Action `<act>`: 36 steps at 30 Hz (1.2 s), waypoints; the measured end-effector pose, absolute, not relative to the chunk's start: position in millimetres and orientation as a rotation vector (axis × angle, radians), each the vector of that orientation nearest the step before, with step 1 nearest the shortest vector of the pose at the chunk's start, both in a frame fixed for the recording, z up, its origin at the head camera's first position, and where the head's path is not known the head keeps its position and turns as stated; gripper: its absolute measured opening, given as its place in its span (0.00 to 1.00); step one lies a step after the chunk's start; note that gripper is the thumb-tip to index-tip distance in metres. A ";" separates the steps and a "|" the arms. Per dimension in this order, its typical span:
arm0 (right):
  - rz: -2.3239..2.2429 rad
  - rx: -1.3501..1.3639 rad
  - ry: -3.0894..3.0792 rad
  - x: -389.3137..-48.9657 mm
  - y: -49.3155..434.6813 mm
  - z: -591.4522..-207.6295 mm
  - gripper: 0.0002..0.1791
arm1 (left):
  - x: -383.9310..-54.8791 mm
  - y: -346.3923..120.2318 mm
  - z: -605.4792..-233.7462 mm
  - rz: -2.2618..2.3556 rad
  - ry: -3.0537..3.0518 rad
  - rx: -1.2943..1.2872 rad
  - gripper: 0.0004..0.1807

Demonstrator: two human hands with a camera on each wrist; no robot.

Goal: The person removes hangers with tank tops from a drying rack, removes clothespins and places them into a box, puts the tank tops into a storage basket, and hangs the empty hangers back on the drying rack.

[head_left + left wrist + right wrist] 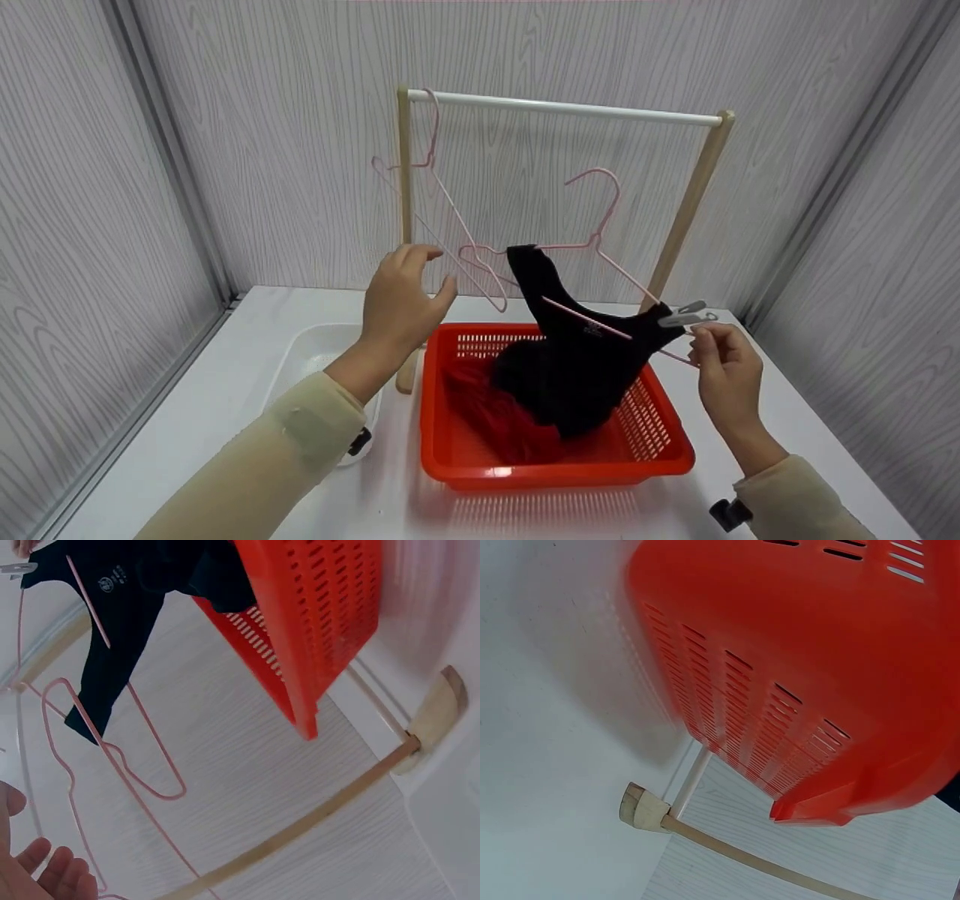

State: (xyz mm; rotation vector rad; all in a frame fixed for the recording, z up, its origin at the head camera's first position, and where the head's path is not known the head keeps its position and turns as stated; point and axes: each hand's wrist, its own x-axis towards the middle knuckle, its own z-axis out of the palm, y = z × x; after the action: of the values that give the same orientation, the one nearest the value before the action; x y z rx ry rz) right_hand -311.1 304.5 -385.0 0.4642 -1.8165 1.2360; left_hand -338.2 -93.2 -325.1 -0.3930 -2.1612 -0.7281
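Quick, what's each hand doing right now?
Left hand: open, holding nothing.
Right hand: closed, pinching the end of the pink hanger that carries the black garment.

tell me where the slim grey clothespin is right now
In the head view, the slim grey clothespin sits right of centre, at one shoulder of the black fabric garment, just above and left of the right hand.
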 end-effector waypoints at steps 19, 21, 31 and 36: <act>1.223 0.446 -1.837 -309.0 297.3 -379.9 0.05 | -333.3 -17.3 -298.4 -0.731 -2.123 -0.610 0.21; 1.230 0.444 -1.836 -308.7 296.7 -380.0 0.05 | -331.4 -9.3 -296.4 -0.732 -2.118 -0.633 0.21; 1.254 0.438 -1.842 -308.9 296.4 -380.8 0.05 | -325.9 27.5 -290.9 -0.738 -2.122 -0.716 0.23; 1.238 0.432 -1.854 -308.4 296.7 -382.9 0.05 | -322.7 45.9 -289.2 -0.752 -2.155 -0.786 0.25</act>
State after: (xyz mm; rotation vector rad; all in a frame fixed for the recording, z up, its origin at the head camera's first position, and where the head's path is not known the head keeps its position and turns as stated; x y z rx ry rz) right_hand -308.4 296.7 -382.9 0.4319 -1.8544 1.2382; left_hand -322.7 45.9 -289.2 -0.7859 -2.1550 -0.7522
